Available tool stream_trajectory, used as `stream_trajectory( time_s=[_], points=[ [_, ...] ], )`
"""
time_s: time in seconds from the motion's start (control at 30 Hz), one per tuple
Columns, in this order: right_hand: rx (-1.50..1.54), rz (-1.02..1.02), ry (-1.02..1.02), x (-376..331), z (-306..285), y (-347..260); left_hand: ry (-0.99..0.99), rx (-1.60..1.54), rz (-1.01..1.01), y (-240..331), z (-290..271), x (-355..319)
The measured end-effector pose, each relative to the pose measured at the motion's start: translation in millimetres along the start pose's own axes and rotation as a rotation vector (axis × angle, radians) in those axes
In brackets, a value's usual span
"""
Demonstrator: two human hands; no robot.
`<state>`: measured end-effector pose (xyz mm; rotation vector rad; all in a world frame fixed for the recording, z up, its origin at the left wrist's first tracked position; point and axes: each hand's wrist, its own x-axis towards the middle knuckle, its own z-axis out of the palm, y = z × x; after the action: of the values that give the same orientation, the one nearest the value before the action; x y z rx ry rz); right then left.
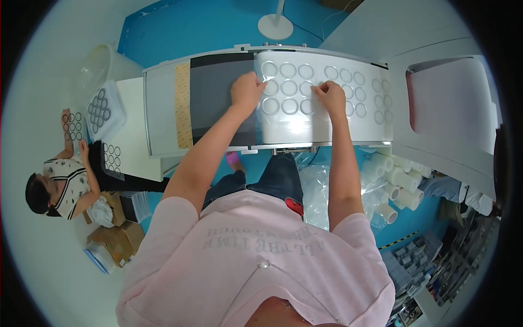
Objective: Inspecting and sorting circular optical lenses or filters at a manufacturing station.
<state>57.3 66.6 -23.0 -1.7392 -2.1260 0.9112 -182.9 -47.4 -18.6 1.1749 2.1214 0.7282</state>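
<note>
White machine bed (163, 109) carries a clear film sheet of rings (305, 90), lying flat across its right half. Left hand (246, 90) pinches the sheet's left edge, fingers curled closed; right hand (329, 95) presses down on the rings, fingers bent. White rolls (395, 185) lie below right.
</note>
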Motion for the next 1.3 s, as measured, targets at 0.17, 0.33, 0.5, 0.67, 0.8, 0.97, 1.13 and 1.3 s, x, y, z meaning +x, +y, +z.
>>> stream_trajectory(
  time_s=[0.17, 0.33, 0.5, 0.67, 0.8, 0.97, 1.13, 1.3],
  points=[
    [-0.071, -0.107, 0.151, -1.3, 5.3, -16.5, 0.040, 0.390, 0.449, 23.9, 25.6, 6.3],
    [-0.091, -0.285, 0.273, -5.5, 17.6, -6.3, 0.065, 0.514, 0.694, 34.6, 60.6, -1.2],
    [-0.104, -0.651, 0.221, -21.9, 17.3, -6.2, 0.030, 0.461, 0.710, 25.9, 59.8, 4.5],
    [-0.205, -0.643, 0.154, -31.1, 7.7, -14.2, 0.297, 0.507, 0.686, 11.0, 53.3, -6.4],
    [-0.060, -0.793, 0.165, -51.8, 5.5, -12.8, 0.124, 0.351, 0.623, 14.3, 36.9, -12.7],
    [-0.073, -0.673, 0.011, -66.3, 0.2, -22.8, 0.258, 0.495, 0.771, -7.0, 23.7, -16.2],
    [-0.092, -0.691, -0.019, -69.5, -6.2, -3.8, -0.095, 0.576, 0.657, 0.4, 8.4, -57.2],
    [-0.012, -0.639, -0.146, -90.7, -24.9, 10.3, 0.118, 0.532, 0.926, -10.0, 8.6, -76.4]
  ],
)
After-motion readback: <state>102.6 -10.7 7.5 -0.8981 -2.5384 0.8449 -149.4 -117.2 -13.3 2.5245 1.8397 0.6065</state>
